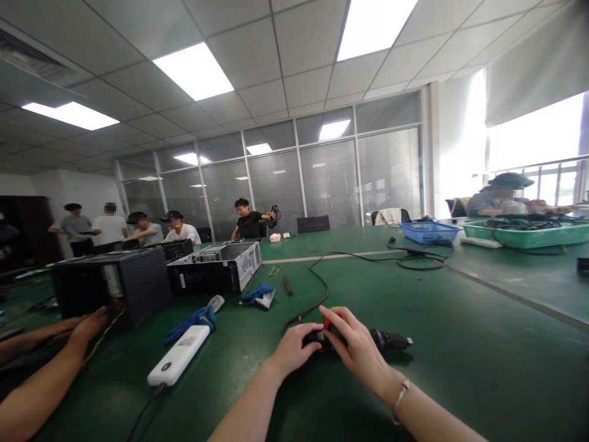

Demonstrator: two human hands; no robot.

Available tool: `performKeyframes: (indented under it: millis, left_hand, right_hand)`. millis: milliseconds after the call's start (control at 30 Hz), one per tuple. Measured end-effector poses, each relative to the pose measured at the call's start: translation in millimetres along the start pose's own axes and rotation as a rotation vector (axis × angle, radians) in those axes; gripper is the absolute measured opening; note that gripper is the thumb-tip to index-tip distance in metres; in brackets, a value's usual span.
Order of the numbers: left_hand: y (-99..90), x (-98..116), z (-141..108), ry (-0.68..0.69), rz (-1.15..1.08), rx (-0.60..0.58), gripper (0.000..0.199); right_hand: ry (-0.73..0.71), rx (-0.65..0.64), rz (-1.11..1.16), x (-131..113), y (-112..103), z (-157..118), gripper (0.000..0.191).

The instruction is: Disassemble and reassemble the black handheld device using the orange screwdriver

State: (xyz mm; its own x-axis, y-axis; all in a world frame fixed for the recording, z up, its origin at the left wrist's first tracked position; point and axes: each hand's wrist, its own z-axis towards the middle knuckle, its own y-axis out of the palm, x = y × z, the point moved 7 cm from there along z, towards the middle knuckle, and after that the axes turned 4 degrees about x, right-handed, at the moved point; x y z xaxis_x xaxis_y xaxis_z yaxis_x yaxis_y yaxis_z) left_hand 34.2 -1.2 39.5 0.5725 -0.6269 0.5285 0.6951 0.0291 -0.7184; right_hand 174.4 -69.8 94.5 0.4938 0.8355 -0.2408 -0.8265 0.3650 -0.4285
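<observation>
A black electric screwdriver lies on the green table in front of me, its metal tip pointing right. My left hand is closed around its rear end, thumb and fingers pressed together. Over the middle of the tool, my right hand grips with bent fingers near a small red part. Both hands cover much of the tool's body. From beside my left hand, a black cord runs back across the table.
Left of me, a co-worker's hands reach to a black computer case. Nearby are an open case, a white power strip and blue gloves. A blue basket and a green basket stand at the back right.
</observation>
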Motion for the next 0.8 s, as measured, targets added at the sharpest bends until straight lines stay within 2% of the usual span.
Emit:
performKeyframes:
  millis: [800]
  left_hand:
    - [2.3,-6.1,0.6,-0.012,-0.004,0.002,0.044]
  right_hand:
    - [0.044,-0.011,0.031,4.0,1.8,0.3,0.051]
